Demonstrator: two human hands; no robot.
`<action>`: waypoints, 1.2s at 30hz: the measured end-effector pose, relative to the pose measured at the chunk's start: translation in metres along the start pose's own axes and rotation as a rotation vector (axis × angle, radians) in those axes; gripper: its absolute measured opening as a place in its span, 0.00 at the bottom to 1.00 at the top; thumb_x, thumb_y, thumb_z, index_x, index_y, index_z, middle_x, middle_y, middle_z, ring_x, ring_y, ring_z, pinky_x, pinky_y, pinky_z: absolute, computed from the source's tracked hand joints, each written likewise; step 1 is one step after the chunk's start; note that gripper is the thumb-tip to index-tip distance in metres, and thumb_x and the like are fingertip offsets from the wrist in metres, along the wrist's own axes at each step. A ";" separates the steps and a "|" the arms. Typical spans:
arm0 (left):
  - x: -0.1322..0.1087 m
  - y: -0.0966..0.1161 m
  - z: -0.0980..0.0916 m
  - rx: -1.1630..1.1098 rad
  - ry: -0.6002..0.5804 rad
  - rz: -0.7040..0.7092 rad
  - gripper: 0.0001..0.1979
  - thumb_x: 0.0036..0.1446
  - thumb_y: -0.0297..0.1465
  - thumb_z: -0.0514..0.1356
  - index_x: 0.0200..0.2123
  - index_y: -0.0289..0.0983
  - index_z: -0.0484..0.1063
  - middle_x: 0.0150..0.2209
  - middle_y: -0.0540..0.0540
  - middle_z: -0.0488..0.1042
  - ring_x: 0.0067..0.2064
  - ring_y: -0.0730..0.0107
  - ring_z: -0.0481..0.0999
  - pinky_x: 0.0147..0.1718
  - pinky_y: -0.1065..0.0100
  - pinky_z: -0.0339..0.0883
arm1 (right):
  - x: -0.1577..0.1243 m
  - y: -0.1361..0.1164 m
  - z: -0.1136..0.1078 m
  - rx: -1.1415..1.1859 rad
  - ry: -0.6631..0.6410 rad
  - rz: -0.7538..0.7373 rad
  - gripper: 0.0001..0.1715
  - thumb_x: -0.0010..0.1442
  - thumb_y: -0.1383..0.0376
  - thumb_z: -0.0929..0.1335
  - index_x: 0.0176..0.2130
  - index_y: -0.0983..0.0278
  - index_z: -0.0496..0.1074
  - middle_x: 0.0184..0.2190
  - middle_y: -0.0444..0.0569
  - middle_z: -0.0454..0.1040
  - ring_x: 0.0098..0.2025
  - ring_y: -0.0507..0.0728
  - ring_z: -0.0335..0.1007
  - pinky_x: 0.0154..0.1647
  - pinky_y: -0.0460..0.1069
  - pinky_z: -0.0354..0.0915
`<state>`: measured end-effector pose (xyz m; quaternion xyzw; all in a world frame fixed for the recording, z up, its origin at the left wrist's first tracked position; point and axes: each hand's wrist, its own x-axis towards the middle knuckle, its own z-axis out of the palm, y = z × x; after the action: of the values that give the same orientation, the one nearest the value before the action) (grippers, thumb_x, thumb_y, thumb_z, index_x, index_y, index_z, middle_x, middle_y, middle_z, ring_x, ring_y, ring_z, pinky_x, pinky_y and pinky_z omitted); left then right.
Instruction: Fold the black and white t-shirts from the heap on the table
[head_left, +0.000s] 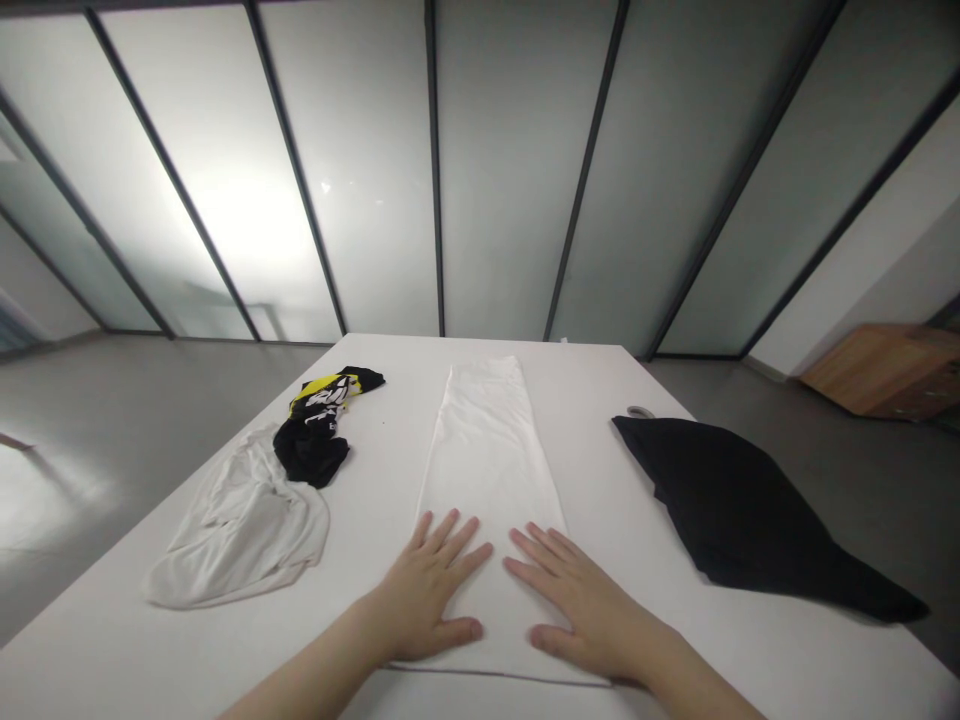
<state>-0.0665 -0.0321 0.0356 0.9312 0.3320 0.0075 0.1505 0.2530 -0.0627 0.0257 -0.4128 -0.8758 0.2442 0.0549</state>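
Observation:
A white cloth garment [487,450], folded into a long narrow strip, lies lengthwise down the middle of the white table. Its far end shows light wrinkles, and its near edge runs just below my hands. On the near left part of it rests my left hand [431,590], palm down with fingers spread. My right hand [574,600] lies flat on the near right part, fingers also apart. Neither hand grips anything. What kind of garment it is, I cannot tell from this folded shape.
Left on the table [382,440] sit a crumpled white garment [240,530] and a bunched black-and-yellow printed garment [319,425]. A black garment [750,510] spreads over the right edge, with a small grey ring [640,411] behind it. Frosted glass panels [517,180] stand beyond.

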 end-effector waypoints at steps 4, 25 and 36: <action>-0.004 -0.003 0.009 0.034 0.050 -0.139 0.38 0.73 0.55 0.49 0.79 0.49 0.45 0.80 0.40 0.43 0.79 0.42 0.42 0.74 0.34 0.39 | -0.003 0.013 0.011 -0.064 0.071 0.053 0.41 0.72 0.45 0.67 0.77 0.46 0.55 0.80 0.48 0.43 0.81 0.69 0.36 0.78 0.69 0.42; 0.154 -0.011 -0.007 0.056 0.292 -0.479 0.26 0.73 0.30 0.47 0.70 0.35 0.66 0.72 0.34 0.66 0.74 0.44 0.60 0.70 0.44 0.56 | 0.133 0.015 -0.013 -0.176 0.401 0.315 0.35 0.70 0.66 0.63 0.72 0.70 0.62 0.73 0.62 0.63 0.73 0.68 0.58 0.73 0.62 0.53; 0.119 -0.040 0.005 0.183 0.332 -0.646 0.30 0.74 0.40 0.50 0.74 0.37 0.61 0.75 0.36 0.60 0.76 0.46 0.56 0.72 0.47 0.53 | 0.123 0.042 -0.020 -0.285 0.355 0.627 0.40 0.75 0.54 0.58 0.77 0.72 0.54 0.79 0.61 0.49 0.79 0.72 0.42 0.76 0.63 0.42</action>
<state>0.0018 0.0694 0.0090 0.7742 0.6278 0.0807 0.0054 0.2076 0.0597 0.0102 -0.6997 -0.7092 0.0495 0.0705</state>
